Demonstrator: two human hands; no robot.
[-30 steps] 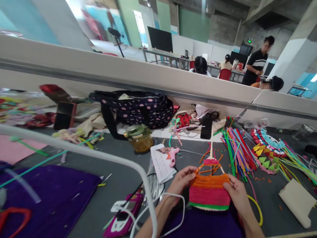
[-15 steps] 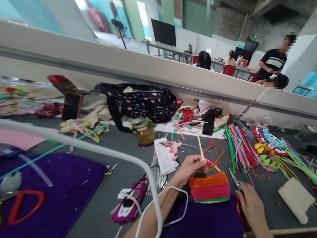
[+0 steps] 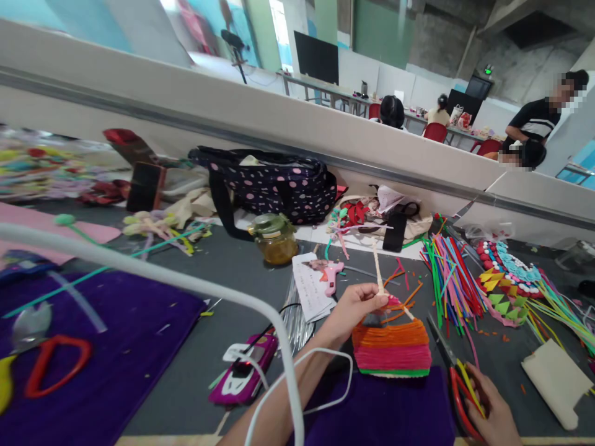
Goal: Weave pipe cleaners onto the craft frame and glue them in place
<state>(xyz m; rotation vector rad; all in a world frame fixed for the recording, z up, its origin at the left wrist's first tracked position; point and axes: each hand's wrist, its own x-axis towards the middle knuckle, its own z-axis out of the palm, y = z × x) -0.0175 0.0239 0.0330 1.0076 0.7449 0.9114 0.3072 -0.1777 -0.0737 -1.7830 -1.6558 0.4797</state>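
My left hand (image 3: 360,306) pinches the cream stem of a striped pipe-cleaner craft piece (image 3: 393,350). Rows of orange, pink and green cover its body, and loose orange strands (image 3: 400,314) stick out near my fingertips. To its right, my right hand (image 3: 493,409) is closed around the handles of a pair of scissors (image 3: 458,378), red and yellow. The blades point up and away, slightly parted and close beside the craft piece. Under both lies a purple cloth (image 3: 385,412).
A bundle of coloured pipe cleaners (image 3: 453,279) lies behind the scissors. Left of my arm are a magenta device (image 3: 244,371), a pink glue gun (image 3: 332,279) and a jar (image 3: 274,241). A white tube frame (image 3: 223,291) crosses the foreground. More scissors (image 3: 56,365) rest at left.
My right hand has taken hold of the scissors' handles, turning them so the yellow part shows. My left hand keeps its pinch on the craft piece. The view has shifted slightly.
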